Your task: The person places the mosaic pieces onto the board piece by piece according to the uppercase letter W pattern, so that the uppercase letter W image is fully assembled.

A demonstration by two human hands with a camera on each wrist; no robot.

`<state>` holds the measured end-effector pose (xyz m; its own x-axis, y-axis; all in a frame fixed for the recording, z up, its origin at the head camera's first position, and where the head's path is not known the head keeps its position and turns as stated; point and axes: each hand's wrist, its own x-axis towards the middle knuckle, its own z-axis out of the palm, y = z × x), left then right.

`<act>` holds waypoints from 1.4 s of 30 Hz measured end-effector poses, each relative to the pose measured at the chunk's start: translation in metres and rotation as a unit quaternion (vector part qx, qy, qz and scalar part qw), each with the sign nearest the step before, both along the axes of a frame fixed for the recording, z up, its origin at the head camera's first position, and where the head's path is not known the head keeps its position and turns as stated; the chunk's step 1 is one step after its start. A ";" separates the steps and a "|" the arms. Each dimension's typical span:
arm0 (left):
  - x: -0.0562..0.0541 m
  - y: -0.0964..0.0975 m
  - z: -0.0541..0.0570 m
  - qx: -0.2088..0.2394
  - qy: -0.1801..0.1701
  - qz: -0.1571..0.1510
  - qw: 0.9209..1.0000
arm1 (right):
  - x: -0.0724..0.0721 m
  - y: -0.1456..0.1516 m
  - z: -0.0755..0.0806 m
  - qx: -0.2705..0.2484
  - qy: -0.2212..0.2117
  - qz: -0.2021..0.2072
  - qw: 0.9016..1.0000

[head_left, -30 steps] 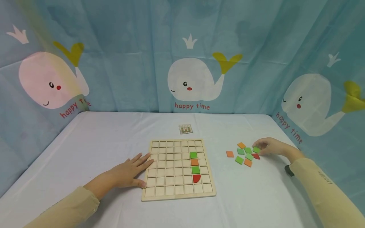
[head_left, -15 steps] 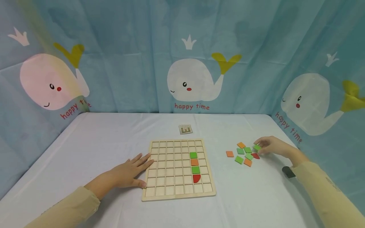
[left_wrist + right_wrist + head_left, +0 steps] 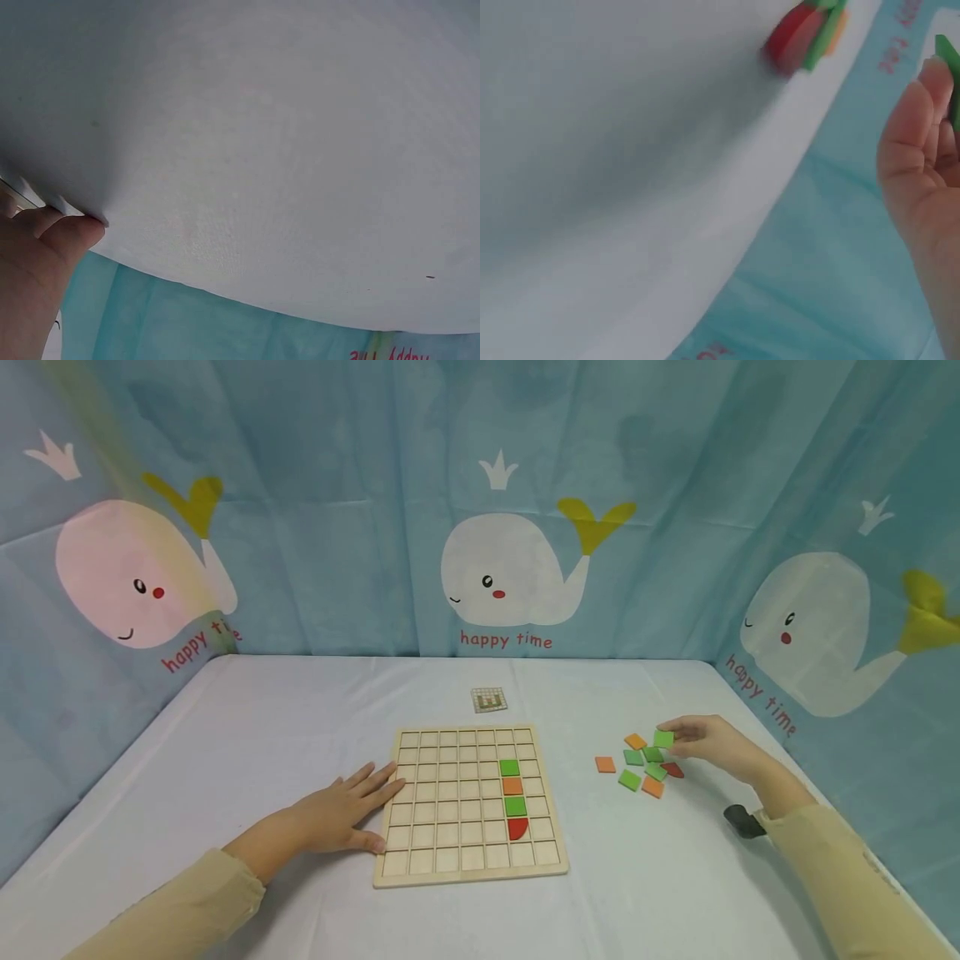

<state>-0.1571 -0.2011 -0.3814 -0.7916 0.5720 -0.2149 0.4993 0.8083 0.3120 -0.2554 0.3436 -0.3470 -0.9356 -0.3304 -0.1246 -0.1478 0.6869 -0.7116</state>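
My left hand (image 3: 335,814) lies flat with fingers spread, its fingertips and thumb on the left rim of a wooden grid board (image 3: 471,880). In one column of the board sit a green square tile (image 3: 509,767), an orange tile (image 3: 512,786), another green tile and a red quarter-round tile (image 3: 517,829). On the right, my right hand (image 3: 712,746) pinches a green square tile (image 3: 663,739) between thumb and fingers, raised over the loose tiles. The right wrist view also shows this green tile (image 3: 952,71) at the fingertips, cut by the frame's edge.
Loose green and orange tiles (image 3: 629,781) and a red one (image 3: 672,770) lie on the white table right of the board. Behind the board is a small card with a grid pattern (image 3: 489,700). A whale-print curtain (image 3: 337,568) hangs around the table.
My right hand has lifted the green tile from the pile's right side and carried it slightly up and left. The left hand has stayed on the board.
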 end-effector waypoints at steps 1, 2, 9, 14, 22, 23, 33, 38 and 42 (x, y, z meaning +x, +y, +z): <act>0.000 0.000 0.000 0.000 0.001 -0.001 1.000 | 0.002 -0.002 0.001 -0.006 0.003 0.000 1.000; 0.000 0.000 0.000 0.000 0.000 0.001 1.000 | 0.003 -0.004 0.002 -0.010 0.005 -0.001 1.000; 0.000 0.001 0.000 0.004 -0.006 0.006 1.000 | 0.011 -0.022 0.008 -0.064 -0.007 -0.021 0.998; 0.001 0.002 0.001 0.004 -0.009 0.006 1.000 | 0.014 -0.034 0.009 -0.063 -0.026 -0.041 0.997; 0.001 0.001 0.000 0.003 -0.002 0.006 1.000 | 0.017 -0.049 0.012 -0.081 -0.040 -0.035 0.995; 0.001 0.001 0.000 0.005 -0.001 0.004 1.000 | 0.017 -0.051 0.012 -0.085 -0.042 -0.031 0.995; 0.002 0.002 0.000 0.004 0.000 0.003 1.000 | 0.020 -0.071 0.010 -0.125 -0.055 -0.009 0.991; 0.001 0.001 -0.001 0.003 -0.001 0.007 1.000 | 0.021 -0.082 0.009 -0.129 -0.062 -0.004 0.990; -0.001 -0.001 -0.005 0.005 0.005 0.005 1.000 | 0.022 -0.091 0.008 -0.145 -0.070 0.005 0.987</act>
